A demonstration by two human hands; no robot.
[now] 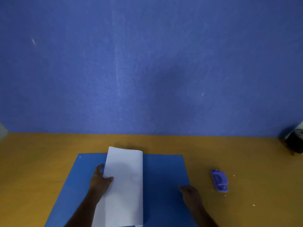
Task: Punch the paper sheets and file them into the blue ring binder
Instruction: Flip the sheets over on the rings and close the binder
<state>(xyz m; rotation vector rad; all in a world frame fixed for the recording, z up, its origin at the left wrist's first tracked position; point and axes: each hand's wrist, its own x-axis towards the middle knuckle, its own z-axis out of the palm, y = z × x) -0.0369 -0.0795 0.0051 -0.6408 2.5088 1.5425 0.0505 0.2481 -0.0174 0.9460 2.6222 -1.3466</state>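
Left hand [100, 177] pinches left edge of folded paper sheets [124, 185] over blue ring binder [164, 174] — lower centre. Right hand [191, 194] relaxed, holding nothing, at binder's right edge — hole punch [219, 180] further right. No legible writing.

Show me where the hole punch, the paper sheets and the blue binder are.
hole punch [219, 180], head view, its top.
paper sheets [126, 181], head view, middle of top sheet.
blue binder [164, 174], head view, bare right cover.

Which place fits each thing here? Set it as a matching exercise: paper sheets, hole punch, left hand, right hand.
Things:
1. paper sheets
2. hole punch
3. left hand
4. right hand

Places:
A. on the wooden table, right of the binder
B. holding the sheets' left edge
C. lying on the open blue ring binder
D. at the binder's right edge

Pairs: 1-C, 2-A, 3-B, 4-D
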